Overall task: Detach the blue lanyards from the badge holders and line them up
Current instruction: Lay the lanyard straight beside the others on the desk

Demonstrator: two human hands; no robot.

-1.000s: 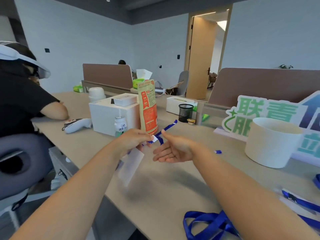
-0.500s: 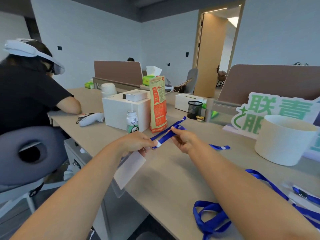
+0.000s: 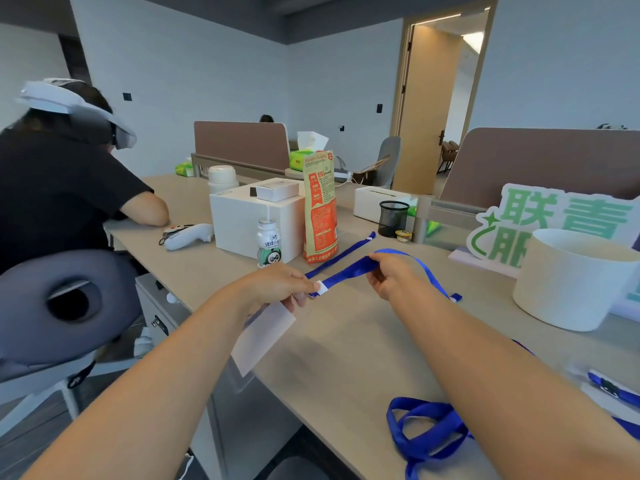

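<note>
Above the tan surface (image 3: 346, 358), two hands work on one blue lanyard (image 3: 349, 273). The left hand (image 3: 277, 284) has its grip closed on the white end of that lanyard, and one clear badge holder (image 3: 263, 336) hangs down from it over the edge. The right hand (image 3: 391, 275) pinches the same strap a little farther along, with its grip narrow and tight on it. The strap runs straight between the two hands, up off the surface. A second blue lanyard (image 3: 341, 254) lies flat beside the orange bag (image 3: 320, 206). A third one (image 3: 426, 434) sits in a loose heap near the front edge. One more blue strap with a black clip (image 3: 609, 388) lies at the far right. Both arms reach forward, bare.
</note>
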